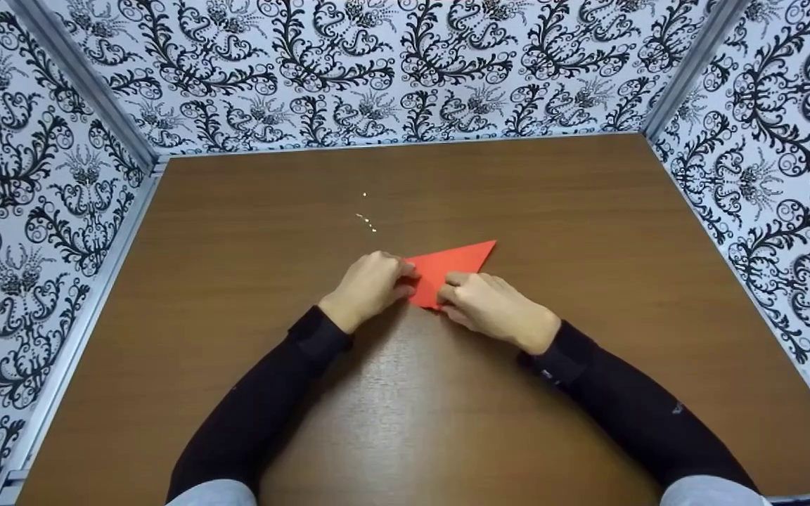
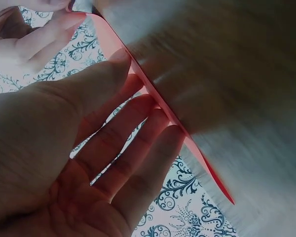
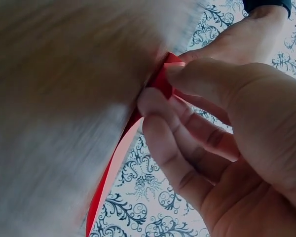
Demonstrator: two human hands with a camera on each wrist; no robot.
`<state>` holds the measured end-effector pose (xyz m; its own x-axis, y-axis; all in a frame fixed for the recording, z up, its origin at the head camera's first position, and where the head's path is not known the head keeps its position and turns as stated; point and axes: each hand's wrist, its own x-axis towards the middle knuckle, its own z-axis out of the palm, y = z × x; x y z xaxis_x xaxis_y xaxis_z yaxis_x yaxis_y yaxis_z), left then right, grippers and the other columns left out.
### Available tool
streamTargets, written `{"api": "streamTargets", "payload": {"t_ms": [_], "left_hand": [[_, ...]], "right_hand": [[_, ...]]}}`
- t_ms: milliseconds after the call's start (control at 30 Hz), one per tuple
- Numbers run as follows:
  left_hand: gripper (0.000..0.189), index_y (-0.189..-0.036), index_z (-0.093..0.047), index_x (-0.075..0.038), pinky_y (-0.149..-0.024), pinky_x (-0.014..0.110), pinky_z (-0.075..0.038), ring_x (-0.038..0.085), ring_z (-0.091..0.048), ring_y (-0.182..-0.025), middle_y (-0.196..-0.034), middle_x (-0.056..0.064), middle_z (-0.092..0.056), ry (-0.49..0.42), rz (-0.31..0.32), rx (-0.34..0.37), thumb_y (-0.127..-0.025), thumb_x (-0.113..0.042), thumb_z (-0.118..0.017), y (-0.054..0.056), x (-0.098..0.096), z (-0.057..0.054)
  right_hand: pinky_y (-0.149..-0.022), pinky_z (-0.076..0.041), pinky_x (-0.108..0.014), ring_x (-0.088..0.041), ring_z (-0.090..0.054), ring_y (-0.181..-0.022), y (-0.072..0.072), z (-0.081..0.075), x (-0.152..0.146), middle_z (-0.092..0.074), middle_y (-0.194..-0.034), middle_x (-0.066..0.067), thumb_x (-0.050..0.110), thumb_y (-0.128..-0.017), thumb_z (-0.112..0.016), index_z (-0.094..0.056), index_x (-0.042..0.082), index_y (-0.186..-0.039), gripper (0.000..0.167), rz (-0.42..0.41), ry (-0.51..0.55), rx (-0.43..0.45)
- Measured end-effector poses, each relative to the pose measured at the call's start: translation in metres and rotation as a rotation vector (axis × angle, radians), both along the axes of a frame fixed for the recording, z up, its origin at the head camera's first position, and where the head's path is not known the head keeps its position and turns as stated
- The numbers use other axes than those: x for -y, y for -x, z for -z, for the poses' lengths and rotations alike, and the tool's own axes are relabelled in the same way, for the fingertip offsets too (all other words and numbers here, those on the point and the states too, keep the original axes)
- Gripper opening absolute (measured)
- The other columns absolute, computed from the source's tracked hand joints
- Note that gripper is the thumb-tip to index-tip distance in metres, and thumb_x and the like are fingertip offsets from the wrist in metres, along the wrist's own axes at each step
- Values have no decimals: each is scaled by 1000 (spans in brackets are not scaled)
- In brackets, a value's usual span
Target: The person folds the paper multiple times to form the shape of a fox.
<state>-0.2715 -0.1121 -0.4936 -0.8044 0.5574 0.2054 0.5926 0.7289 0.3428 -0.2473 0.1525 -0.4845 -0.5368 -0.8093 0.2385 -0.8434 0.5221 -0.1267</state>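
A folded sheet of red paper (image 1: pixel 458 261) lies on the wooden table, its pointed corner reaching to the far right. My left hand (image 1: pixel 371 284) pinches its left side between thumb and fingers. At the near edge my right hand (image 1: pixel 495 309) grips the paper close to the lower corner, fingers curled. In the left wrist view the paper (image 2: pixel 106 39) is seen edge-on, with the thumb on it and the fingertips along its underside. The right wrist view shows the thumb against a small folded flap of the paper (image 3: pixel 160 81).
Small pale specks (image 1: pixel 365 222) mark the wooden table (image 1: pixel 271 211) beyond the left hand. Panels with a black scroll pattern (image 1: pixel 349 63) stand at the back and both sides, joined by grey metal posts (image 1: pixel 88 77).
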Motion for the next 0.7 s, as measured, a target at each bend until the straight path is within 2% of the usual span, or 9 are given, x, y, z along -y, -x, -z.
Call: {"api": "streamTargets", "payload": {"t_ms": [133,233,500,700], "left_hand": [[23,-125,-91,-8,-104,51,-70,33,-87,-117,-122,9,-91,-11,8,12,-102,-14,-91,2,1,0],[23,-125,-91,-8,-104,52,-70,33,-87,-117,-122,9,-91,-14,14,19,-102,-13,-91,2,2,0],[24,-125,-90,-5,-106,51,-69,33,-87,-117,-124,12,-90,-20,39,18,-101,-10,-91,4,5,0],[24,-125,-89,-2,-106,49,-69,33,-87,-117,-124,14,-90,-31,55,23,-101,-8,-91,6,6,0]], "right_hand": [[-79,-69,-41,-24,-79,-90,4,-1,-1,-75,-103,-11,5,-107,-83,-80,7,-108,4,-46,82,69],[-82,-70,-40,-24,-80,-93,7,0,-2,-78,-104,-12,0,-105,-82,-82,4,-110,6,-74,129,106],[-80,-69,-37,-22,-80,-91,11,-1,-3,-81,-103,-12,1,-104,-82,-83,3,-108,5,-112,194,163],[-78,-69,-36,-21,-80,-90,13,0,-3,-81,-101,-11,0,-103,-84,-82,4,-106,5,-118,221,157]]}}
